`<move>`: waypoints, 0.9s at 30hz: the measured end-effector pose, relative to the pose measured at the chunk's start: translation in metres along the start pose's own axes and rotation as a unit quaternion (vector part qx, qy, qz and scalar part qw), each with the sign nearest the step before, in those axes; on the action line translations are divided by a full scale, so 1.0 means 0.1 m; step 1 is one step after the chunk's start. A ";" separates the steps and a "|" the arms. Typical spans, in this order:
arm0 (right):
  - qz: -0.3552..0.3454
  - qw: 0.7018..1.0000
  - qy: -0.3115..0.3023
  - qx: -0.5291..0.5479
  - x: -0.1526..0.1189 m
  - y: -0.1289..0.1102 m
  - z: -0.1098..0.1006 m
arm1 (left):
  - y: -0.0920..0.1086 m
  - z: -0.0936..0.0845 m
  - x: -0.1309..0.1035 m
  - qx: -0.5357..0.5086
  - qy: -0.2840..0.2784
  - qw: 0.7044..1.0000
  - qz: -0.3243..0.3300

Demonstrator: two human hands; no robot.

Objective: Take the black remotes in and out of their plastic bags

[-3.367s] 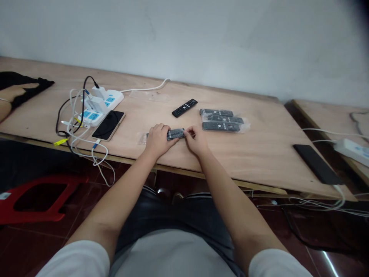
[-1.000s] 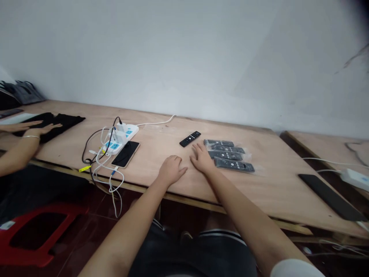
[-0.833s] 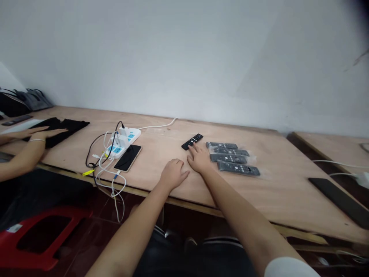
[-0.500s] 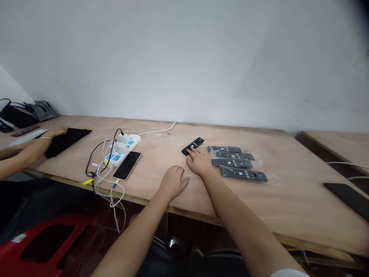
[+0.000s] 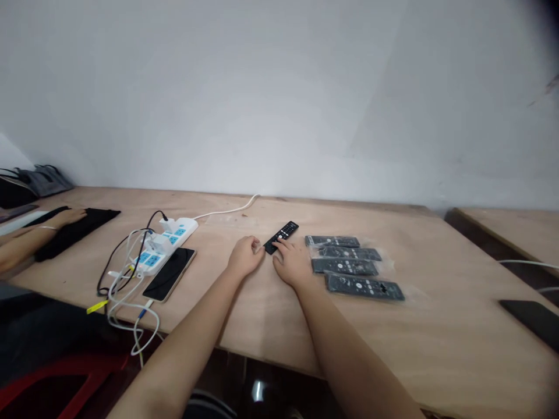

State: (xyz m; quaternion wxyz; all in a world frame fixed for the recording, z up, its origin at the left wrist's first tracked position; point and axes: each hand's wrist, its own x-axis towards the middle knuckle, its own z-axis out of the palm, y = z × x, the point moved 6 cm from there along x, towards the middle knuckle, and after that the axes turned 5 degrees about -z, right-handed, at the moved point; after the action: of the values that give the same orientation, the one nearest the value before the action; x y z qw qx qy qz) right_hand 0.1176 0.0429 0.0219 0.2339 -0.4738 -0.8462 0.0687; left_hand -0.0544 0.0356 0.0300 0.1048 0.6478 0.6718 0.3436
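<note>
A black remote control (image 5: 286,231) without wrapping lies slanted on the wooden table. My right hand (image 5: 293,262) rests on the table beside its lower half, fingers stretched out and fingertips on the buttons; it is open and not wrapped round the remote. My left hand (image 5: 245,256) lies just left of the remote's near end, fingers loosely bent and apart from the thumb. Whether its fingertips touch the remote I cannot tell. To the right, several remotes in clear plastic sleeves (image 5: 364,287) lie in a stacked column.
Left of my hands are a smartphone (image 5: 169,274) and a white power strip (image 5: 186,230) with chargers and tangled cables (image 5: 114,302). Farther left, another person's hand (image 5: 70,217) rests on black cloth (image 5: 102,218). A dark flat object (image 5: 530,320) lies at the right edge.
My left hand has moved forward and right relative to the table, up to the remote's near end. My right fingertips stay on the remote. The view has shifted slightly; the other person's hand has moved.
</note>
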 end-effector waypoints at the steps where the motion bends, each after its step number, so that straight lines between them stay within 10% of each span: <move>1: 0.003 1.000 0.003 0.006 0.01 0.01 0.00 | -0.01 0.02 0.11 0.019 0.016 1.000 0.003; 9: 0.019 0.999 0.011 0.030 0.02 0.10 0.04 | -0.13 0.20 0.62 0.132 0.085 0.988 -0.012; 27: -0.008 1.000 0.028 -0.009 0.22 0.12 0.07 | -0.22 0.13 0.60 0.131 0.061 0.987 -0.073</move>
State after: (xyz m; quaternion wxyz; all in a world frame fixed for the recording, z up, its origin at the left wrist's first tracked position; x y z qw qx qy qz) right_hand 0.1139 0.0681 0.0188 0.2541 -0.4704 -0.8438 0.0461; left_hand -0.0725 0.0982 0.0259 0.0027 0.5829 0.7615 0.2835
